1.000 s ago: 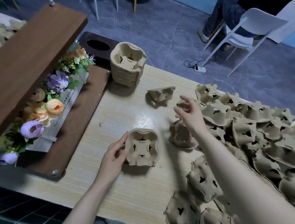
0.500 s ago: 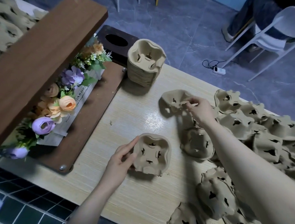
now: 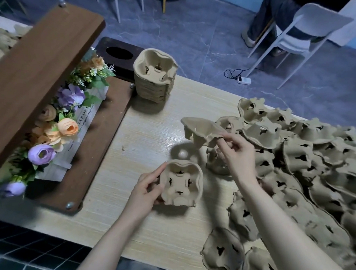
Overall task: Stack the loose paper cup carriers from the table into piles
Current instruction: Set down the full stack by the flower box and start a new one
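One tall pile [image 3: 154, 78] is built; beside it, the right hand [image 3: 236, 151] pinches a lifted carrier [image 3: 201, 130], the left hand [image 3: 145, 191] grips a starter carrier [image 3: 181, 184]; a large loose heap [image 3: 304, 171] is left.

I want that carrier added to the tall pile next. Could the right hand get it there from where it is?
Probably yes. The right hand pinches a carrier lifted off the table, and only bare tabletop lies between it and the tall pile, whose top is uncovered.
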A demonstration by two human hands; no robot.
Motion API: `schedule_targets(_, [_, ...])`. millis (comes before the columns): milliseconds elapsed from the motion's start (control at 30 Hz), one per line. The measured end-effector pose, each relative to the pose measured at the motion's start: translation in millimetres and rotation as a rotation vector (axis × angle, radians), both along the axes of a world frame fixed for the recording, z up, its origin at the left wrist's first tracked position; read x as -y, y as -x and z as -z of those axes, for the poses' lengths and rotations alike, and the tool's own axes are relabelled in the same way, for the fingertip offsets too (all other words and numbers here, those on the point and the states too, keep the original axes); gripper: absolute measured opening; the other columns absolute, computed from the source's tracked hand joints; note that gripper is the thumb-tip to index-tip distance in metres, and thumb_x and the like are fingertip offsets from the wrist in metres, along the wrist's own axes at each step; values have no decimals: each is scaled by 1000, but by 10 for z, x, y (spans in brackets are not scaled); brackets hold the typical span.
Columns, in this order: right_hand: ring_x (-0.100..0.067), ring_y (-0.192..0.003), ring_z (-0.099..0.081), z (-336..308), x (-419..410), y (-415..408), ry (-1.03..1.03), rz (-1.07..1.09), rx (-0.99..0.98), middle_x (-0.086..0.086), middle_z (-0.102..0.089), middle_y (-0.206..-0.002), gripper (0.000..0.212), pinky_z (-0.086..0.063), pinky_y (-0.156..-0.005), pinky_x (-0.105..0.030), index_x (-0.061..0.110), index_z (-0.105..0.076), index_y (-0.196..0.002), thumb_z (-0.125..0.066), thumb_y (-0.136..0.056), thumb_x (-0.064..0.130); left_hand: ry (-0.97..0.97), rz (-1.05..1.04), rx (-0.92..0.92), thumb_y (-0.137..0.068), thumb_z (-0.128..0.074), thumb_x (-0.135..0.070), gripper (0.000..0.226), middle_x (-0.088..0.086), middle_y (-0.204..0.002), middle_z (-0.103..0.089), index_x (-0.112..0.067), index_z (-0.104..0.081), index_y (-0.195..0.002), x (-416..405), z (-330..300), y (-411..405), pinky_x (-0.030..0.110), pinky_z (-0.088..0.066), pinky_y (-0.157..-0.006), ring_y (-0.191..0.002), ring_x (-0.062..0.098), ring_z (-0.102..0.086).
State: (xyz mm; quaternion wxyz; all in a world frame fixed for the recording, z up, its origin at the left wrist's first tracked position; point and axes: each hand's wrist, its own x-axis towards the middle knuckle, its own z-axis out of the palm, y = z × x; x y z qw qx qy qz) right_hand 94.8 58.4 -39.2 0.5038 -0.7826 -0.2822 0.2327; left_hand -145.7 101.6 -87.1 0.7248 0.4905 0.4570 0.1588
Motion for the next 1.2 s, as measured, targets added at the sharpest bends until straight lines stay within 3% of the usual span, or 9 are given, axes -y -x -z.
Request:
schedule_targets(133, [-14,-62,-59,-139,346,373,-115,4,-65,-3,-66,-81,32,-52,-61,-29,27,-77,-85,-65,-87,-2,-14,-4,-23,-98,-55,-7,62,12,-126,-51,-65,-55,-120,118,-8,15,42,-57,-80,-96,46,-61])
schedule_targets(267, [-6,-69,-56,-89,660,629,-79,-41,63,-2,-67,-93,30,-44,-62,-18,25,-77,-90,-68,-84,-3,-8,-28,-50,-99,-55,-26,45,7,-126,-55,-60,-53,-127,192,-10,23,42,-59,-80,-101,34,-64])
schedule_targets(367, [-10,-70,-60,22,854,784,-11,-68,230,9,-64,-95,19,-47,-60,-23,28,-77,-94,-71,-84,13,5,-45,-61,-100,-46,-41,34,-13,-130,-48,-56,-50,-131,200,-65,7,43,-59,-84,-115,15,-58])
schedule_targets(533, [-4,-70,-61,155,1015,941,133,-103,497,18,-61,-91,19,-50,-60,-28,34,-77,-92,-62,-82,37,-11,27,-67,-86,-39,-70,51,-11,-139,-45,-58,-44,-136,189,-136,13,29,-53,-80,-118,2,-50])
schedule_targets(600, [-5,-66,-59,170,1033,977,168,-113,519,16,-60,-87,19,-48,-57,-29,37,-77,-93,-61,-82,40,-19,32,-47,-88,-48,-67,49,-14,-136,-46,-57,-45,-136,193,-154,16,26,-50,-91,-120,0,-48])
schedule_targets(700, [-6,-65,-58,187,1050,992,193,-129,486,15,-60,-86,22,-49,-57,-32,40,-76,-97,-61,-82,45,-16,26,-42,-82,-54,-59,47,-21,-128,-47,-64,-48,-128,190,-143,35,46,-45,-107,-126,10,-50])
schedule_targets(967, [-5,-61,-53,207,1061,931,177,-207,450,15,-53,-85,34,-47,-58,-30,40,-73,-109,-56,-86,59,13,0,-73,-95,-52,-45,39,-12,-137,-46,-56,-45,-132,114,-173,-12,31,-54,-79,-125,13,-51])
schedule_targets(1133, [-13,-63,-54,216,991,950,199,-200,669,6,-54,-72,29,-41,-55,-27,33,-77,-103,-56,-88,47,-27,66,-53,-85,-55,-54,62,-24,-125,-41,-50,-36,-143,96,-171,-23,40,-39,-110,-128,6,-42])
schedule_targets(1200, [-14,-63,-53,235,989,954,188,-225,725,5,-53,-71,28,-40,-54,-26,31,-77,-102,-57,-88,44,-20,87,-56,-81,-59,-52,66,-24,-124,-40,-53,-33,-142,83,-165,-17,42,-39,-112,-127,6,-44])
